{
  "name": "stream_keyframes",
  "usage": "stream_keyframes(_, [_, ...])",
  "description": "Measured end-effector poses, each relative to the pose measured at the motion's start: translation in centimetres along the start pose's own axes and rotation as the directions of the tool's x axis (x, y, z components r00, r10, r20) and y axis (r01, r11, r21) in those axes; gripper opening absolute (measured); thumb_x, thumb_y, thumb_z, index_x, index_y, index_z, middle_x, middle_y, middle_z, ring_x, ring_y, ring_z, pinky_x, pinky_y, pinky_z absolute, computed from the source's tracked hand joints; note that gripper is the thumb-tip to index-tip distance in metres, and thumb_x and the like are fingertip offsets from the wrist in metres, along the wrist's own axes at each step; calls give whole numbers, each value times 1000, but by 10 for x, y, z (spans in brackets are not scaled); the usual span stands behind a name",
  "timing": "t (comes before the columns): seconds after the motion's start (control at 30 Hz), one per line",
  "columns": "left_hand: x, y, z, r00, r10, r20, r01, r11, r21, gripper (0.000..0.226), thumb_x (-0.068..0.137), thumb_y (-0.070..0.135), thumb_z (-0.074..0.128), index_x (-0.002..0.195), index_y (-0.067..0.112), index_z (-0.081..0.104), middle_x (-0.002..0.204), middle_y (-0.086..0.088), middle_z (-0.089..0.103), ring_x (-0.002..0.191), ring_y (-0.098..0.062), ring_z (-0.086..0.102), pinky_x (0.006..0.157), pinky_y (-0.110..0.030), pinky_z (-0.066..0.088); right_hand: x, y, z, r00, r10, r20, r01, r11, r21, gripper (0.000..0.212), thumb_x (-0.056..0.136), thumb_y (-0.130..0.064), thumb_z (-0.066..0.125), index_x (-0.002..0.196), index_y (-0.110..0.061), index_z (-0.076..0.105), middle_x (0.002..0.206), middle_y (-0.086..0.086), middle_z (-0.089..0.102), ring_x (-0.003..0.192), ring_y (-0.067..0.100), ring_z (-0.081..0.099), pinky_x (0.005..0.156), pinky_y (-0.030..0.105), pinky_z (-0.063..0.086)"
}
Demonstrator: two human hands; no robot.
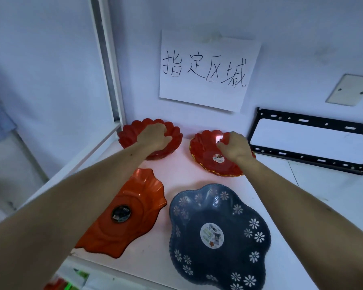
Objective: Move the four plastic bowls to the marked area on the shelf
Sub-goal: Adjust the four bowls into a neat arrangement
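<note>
A paper sign [208, 70] with handwritten characters is taped to the wall above the white shelf [270, 195]. Under it, at the back left, stands a red scalloped bowl [132, 130]; my left hand [155, 136] is closed on its rim and inside. To its right sits a red gold-rimmed bowl [203, 151], tilted slightly, with my right hand [235, 146] gripping its right rim. Nearer to me lie an orange wavy-edged bowl [132, 208] on the left, partly under my left forearm, and a dark blue flowered bowl [216, 235] on the right.
A black metal bracket frame [310, 122] leans against the wall at the back right of the shelf. A blank wall plate [350, 90] is above it. A white shelf post [107, 59] rises at the left. Colourful items show below the shelf's front edge.
</note>
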State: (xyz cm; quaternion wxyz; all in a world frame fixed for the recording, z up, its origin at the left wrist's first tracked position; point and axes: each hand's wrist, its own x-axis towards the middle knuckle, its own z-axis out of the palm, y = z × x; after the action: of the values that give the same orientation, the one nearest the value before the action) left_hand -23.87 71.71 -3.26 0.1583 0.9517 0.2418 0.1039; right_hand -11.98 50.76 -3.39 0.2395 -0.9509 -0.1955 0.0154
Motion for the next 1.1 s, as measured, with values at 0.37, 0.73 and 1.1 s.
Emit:
stream_keyframes(0.37, [16, -119, -15, 985, -158, 72, 163, 984, -73, 45, 94, 24, 52, 128, -4, 46, 128, -26, 55, 117, -39, 54, 97, -42, 45, -14, -105, 85, 946, 82, 312, -191, 921, 339, 38, 94, -26, 59, 85, 11, 62, 63, 18, 69, 38, 15, 61, 47, 25, 57])
stream_keyframes(0.73, [22, -138, -9, 985, -148, 90, 165, 963, -215, 23, 85, 0, 51, 104, -8, 60, 108, -26, 67, 100, -40, 64, 87, -41, 53, -15, -124, 110, 942, 185, 280, -303, 829, 471, 27, 87, 3, 38, 86, 4, 66, 77, 24, 74, 53, 26, 69, 60, 38, 63])
stream_keyframes(1.1, [17, -138, -14, 973, -189, 129, 216, 946, -242, 24, 81, 1, 60, 104, -7, 59, 107, -25, 66, 98, -38, 66, 82, -39, 54, -17, -129, 105, 938, 203, 282, -315, 840, 442, 27, 88, 3, 41, 91, 8, 68, 79, 26, 74, 53, 26, 68, 61, 38, 63])
